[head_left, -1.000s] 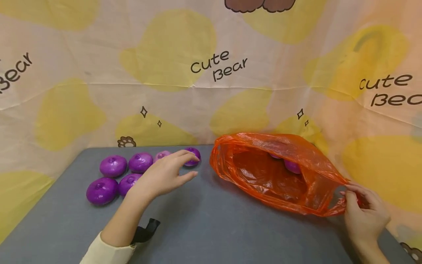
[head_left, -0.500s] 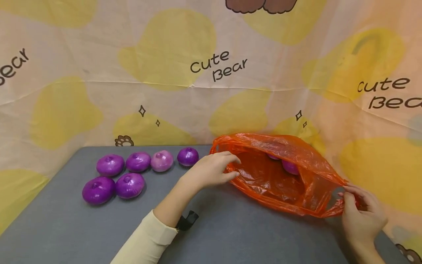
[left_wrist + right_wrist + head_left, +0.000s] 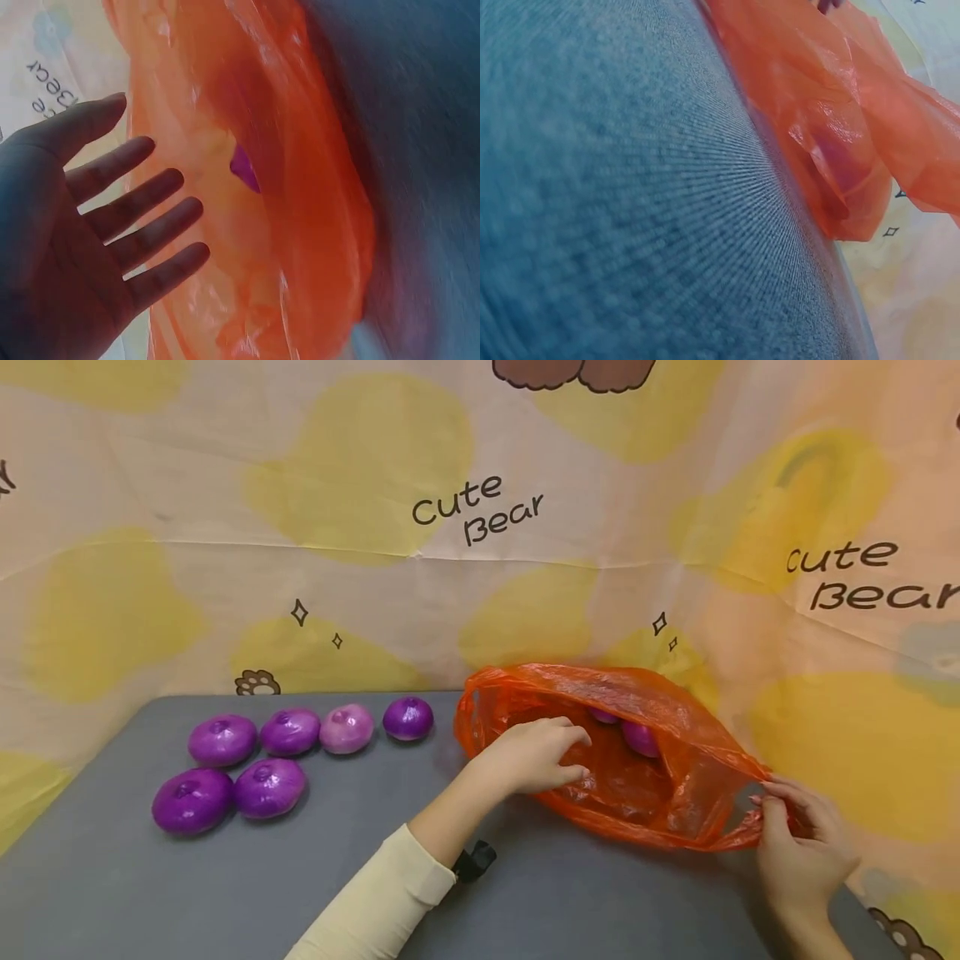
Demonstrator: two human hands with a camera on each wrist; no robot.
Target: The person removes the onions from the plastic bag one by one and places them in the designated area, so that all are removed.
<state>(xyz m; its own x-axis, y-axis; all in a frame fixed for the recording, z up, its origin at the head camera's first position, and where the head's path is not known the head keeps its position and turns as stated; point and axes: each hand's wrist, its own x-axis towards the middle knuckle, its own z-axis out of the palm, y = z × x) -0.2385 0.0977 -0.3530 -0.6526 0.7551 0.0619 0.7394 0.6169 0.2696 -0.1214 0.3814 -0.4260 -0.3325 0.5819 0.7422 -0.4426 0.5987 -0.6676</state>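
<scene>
An orange plastic bag [image 3: 645, 810] lies on its side with its mouth spread toward me. Two purple onions [image 3: 641, 739] show inside it, partly covered by the film. At the bag's mouth is my left hand [image 3: 528, 756], holding nothing; in the left wrist view its fingers [image 3: 157, 191] are spread and nearly straight. My right hand [image 3: 802, 852] pinches the bag's handle at the right end and keeps it stretched. In the right wrist view the orange bag [image 3: 832, 127] fills the upper right, and the right hand is mostly out of sight there.
Several purple onions stand in two rows on the left of the grey table [image 3: 337, 868], among them a paler onion [image 3: 347, 728] and a lone onion [image 3: 408, 719] nearest the bag. A printed cloth [image 3: 360, 460] hangs behind and along the right.
My left hand has moved right, from above the onions to the bag's mouth. The right hand keeps its hold on the handle. The whole view has shifted slightly.
</scene>
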